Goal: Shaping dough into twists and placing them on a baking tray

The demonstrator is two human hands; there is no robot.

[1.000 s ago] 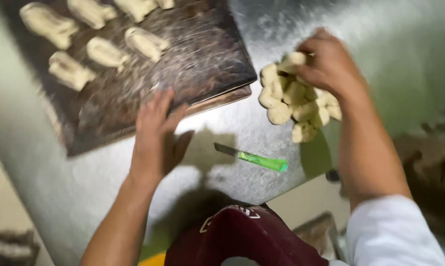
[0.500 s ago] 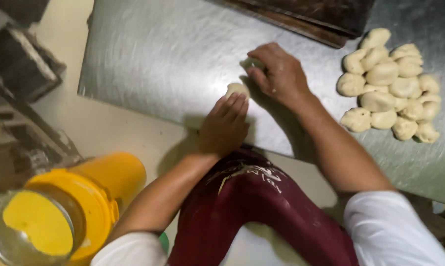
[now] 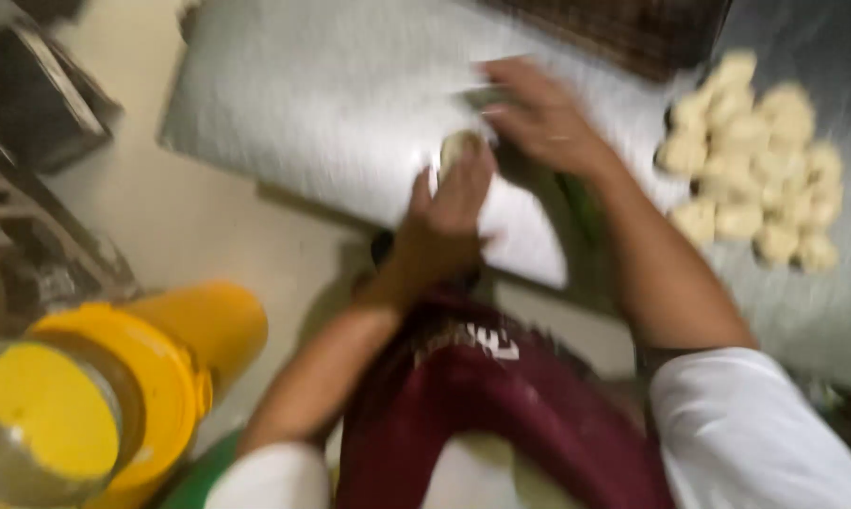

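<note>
The picture is blurred by motion. My left hand [image 3: 442, 221] lies flat on the metal table [image 3: 322, 123] with its fingertips on a small pale dough piece [image 3: 457, 146]. My right hand [image 3: 537, 118] hovers just right of that piece, fingers curled over it; I cannot tell how much it grips. A heap of several pale dough pieces [image 3: 760, 160] sits on the table to the right of my right forearm.
A dark baking tray [image 3: 623, 33] lies at the table's far edge. A yellow tub [image 3: 123, 377] with a yellow lid stands on the floor at lower left. Dark equipment [image 3: 29, 141] stands at the left. A green-handled tool [image 3: 581, 203] shows beside my right wrist.
The view has swung from the tray with shaped dough to the table's near edge. Both hands have come together on a single dough piece, and they have shifted slightly left.
</note>
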